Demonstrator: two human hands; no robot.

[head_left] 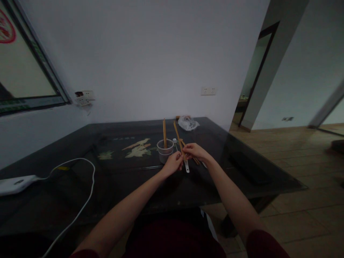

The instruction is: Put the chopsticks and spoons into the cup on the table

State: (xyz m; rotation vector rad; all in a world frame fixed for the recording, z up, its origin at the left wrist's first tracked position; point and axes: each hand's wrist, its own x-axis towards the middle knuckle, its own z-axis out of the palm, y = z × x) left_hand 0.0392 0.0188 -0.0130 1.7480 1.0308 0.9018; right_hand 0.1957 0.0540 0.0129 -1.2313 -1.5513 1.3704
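Note:
A pair of wooden chopsticks [177, 133] slants up from between my hands, over the table. My left hand [173, 162] is closed near their lower end, just right of a metal cup [165, 152]. My right hand [194, 151] pinches the chopsticks a little higher up. Inside the cup more chopsticks [165, 132] stand upright. Below my hands lies a spoon's pale handle [187, 167] with a hole at its end. Other chopsticks [197, 161] lie partly under my right hand. Behind my hands a metal spoon [175, 141] shows its bowl.
A clear plastic bag [187, 123] lies at the table's back edge by the wall. On the left, a white device [17, 184] trails a white cable [92, 175]. A dark flat object [248, 167] rests on the dark table [129, 199] at right.

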